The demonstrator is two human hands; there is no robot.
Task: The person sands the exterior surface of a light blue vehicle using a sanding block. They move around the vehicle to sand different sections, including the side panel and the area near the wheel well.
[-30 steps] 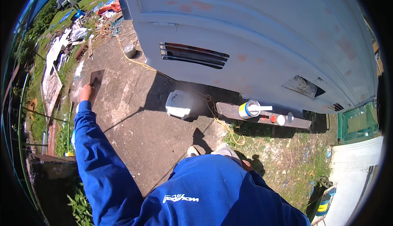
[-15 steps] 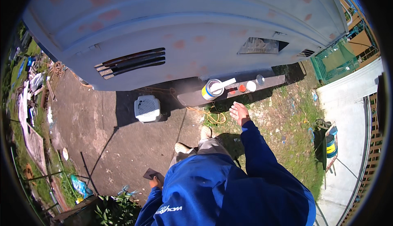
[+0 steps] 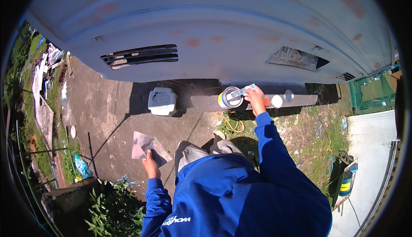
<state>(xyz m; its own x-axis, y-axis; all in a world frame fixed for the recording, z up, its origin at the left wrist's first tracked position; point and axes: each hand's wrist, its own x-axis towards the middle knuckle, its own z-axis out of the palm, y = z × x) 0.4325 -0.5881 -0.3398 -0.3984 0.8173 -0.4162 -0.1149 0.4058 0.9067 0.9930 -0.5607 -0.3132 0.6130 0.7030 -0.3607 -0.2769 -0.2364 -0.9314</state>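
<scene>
My right hand [image 3: 257,101] is closed around the end of a whitish flat spatula [image 3: 237,94]. The spatula's other end lies over the mouth of an open tin [image 3: 222,101] with a yellow and blue side. The tin stands on a long dark plank beside the grey-painted panel. Low on the left, my left hand [image 3: 151,167] pinches the edge of a thin flat sheet [image 3: 142,144], pinkish with dark smears and partly shaded. Right of the tin are a small red lid or tub [image 3: 267,102], a round white lid or tub [image 3: 277,101] and a clear round container [image 3: 289,95].
A large grey panel [image 3: 206,61] with reddish patches and slotted openings spans the far side. A white perforated stool [image 3: 162,101] stands left of the plank [image 3: 304,100]. A yellowish cord [image 3: 234,124] lies on the ground. Leafy plants [image 3: 118,211] grow at lower left.
My right hand has reached forward and taken hold of the spatula at the tin. My left hand has risen, bringing the sheet flatter and more into view.
</scene>
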